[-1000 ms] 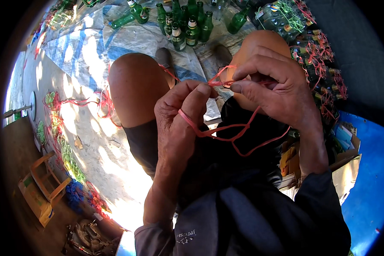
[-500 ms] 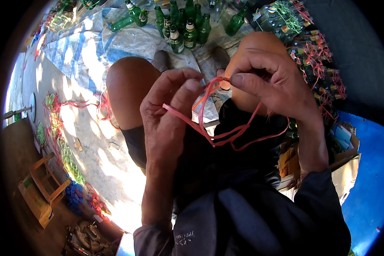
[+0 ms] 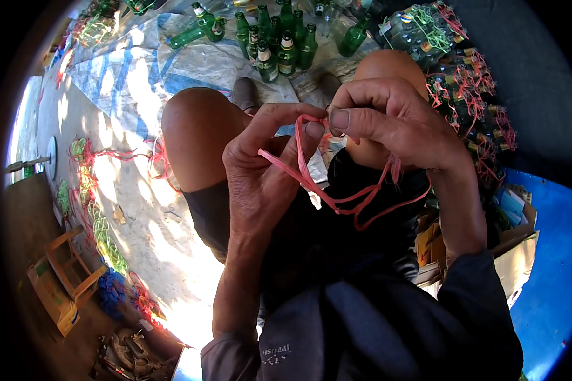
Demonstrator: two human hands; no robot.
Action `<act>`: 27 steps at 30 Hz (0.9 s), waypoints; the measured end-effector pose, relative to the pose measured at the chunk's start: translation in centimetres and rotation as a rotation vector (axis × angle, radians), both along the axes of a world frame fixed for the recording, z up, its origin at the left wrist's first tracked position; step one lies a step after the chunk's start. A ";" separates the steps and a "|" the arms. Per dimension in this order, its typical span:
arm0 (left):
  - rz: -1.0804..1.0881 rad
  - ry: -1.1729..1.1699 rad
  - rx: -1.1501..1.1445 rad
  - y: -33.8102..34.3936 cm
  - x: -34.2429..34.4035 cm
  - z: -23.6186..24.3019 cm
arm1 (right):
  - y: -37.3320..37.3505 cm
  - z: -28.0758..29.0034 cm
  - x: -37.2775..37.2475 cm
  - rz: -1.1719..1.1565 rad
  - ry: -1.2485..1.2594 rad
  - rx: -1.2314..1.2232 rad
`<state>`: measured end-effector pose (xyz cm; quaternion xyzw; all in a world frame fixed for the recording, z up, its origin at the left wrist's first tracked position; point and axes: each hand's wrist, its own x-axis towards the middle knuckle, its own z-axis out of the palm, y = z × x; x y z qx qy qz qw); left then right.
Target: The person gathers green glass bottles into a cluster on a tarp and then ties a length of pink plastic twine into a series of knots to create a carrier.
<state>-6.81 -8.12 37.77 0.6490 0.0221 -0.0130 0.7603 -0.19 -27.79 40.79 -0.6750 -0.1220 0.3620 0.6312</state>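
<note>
Between my bare knees I hold looped pink plastic twine (image 3: 337, 202). My left hand (image 3: 257, 171) has the twine looped across it, its index finger reaching toward the other hand and its thumb beside a strand. My right hand (image 3: 394, 127) pinches the twine, thumb and curled fingers meeting close to my left fingertips. The exact point where the strands cross is partly hidden by my fingers. Loops and a frayed end hang below both hands over my dark shorts.
Green bottles (image 3: 270, 60) stand on a striped sheet (image 3: 121, 76) beyond my feet. Bottle bundles tied with twine (image 3: 419, 35) line the right, near a blue panel (image 3: 540, 267) and cardboard (image 3: 515, 267). At left are twine tangles (image 3: 102, 235) and a wooden stool (image 3: 76, 273).
My left hand moved away leftward from the right one, then back toward it, its index finger now straighter. My right hand has shifted slightly left, still pinching the twine.
</note>
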 end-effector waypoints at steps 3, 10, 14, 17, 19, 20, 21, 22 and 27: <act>-0.009 0.002 -0.001 0.1 -0.1 -0.2 | 0.1 0.1 -0.2 -0.036 0.121 0.080; 0.046 0.055 -0.036 -0.8 -0.4 0.0 | 0.2 -0.9 0.0 -0.034 -0.259 0.021; 0.040 0.066 -0.039 -0.5 -0.6 0.0 | 0.4 0.1 -0.8 -0.018 -0.393 -0.014; 0.030 0.081 -0.086 -0.8 -0.5 0.4 | 0.1 0.3 -1.0 -0.015 -0.460 -0.049; 0.019 0.088 -0.091 -0.7 -0.5 0.4 | 0.0 0.0 -1.1 -0.030 -0.495 -0.052; 0.009 0.095 -0.098 -0.7 -0.5 0.4 | 0.0 -0.2 -1.0 -0.056 -0.500 -0.017; 0.008 0.095 -0.097 -0.7 -0.5 0.4 | 0.0 -0.4 -1.0 -0.082 -0.504 0.017; 0.011 0.114 -0.099 -0.8 -0.5 0.4 | 0.0 -0.4 -1.0 -0.082 -0.504 0.018; 0.020 0.163 -0.139 -1.1 -0.7 0.5 | -0.4 -0.4 -1.0 -0.103 -0.521 -0.047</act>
